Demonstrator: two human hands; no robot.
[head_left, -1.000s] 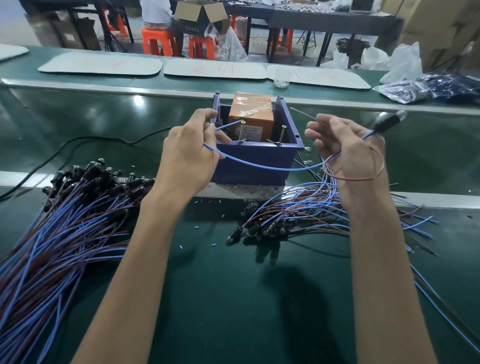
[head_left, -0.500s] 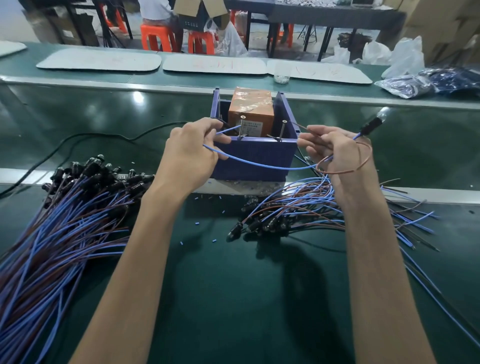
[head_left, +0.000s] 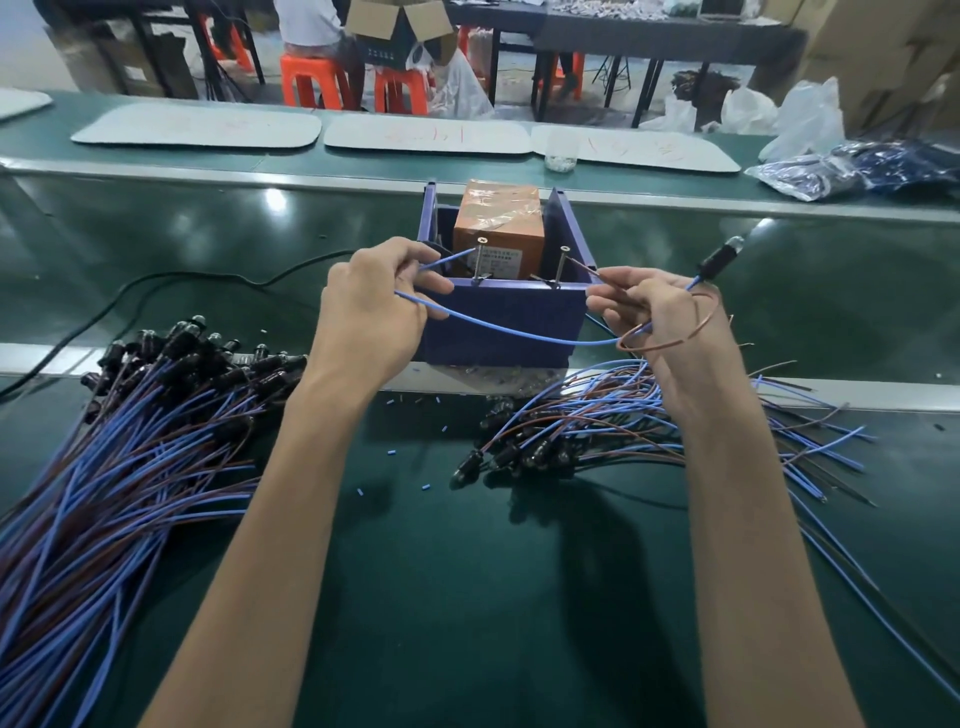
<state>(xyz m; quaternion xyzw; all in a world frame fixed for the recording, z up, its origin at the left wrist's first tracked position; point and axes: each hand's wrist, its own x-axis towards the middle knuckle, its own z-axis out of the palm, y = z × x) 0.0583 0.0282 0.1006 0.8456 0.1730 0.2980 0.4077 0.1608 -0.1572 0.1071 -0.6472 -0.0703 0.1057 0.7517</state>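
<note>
Left hand (head_left: 371, 317) pinching blue wire (head_left: 509, 328) near its free end, tip at left screw post (head_left: 479, 262) of purple fixture (head_left: 506, 325), right hand (head_left: 657, 317) gripping brown wire (head_left: 675, 340) at right screw post (head_left: 561, 266), black connector (head_left: 719, 258) beyond right hand, wire bundles (head_left: 104, 467) on green worktop (head_left: 467, 597).

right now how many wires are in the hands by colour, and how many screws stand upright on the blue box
blue wire: 1
brown wire: 1
upright screws: 2
total: 4
</note>
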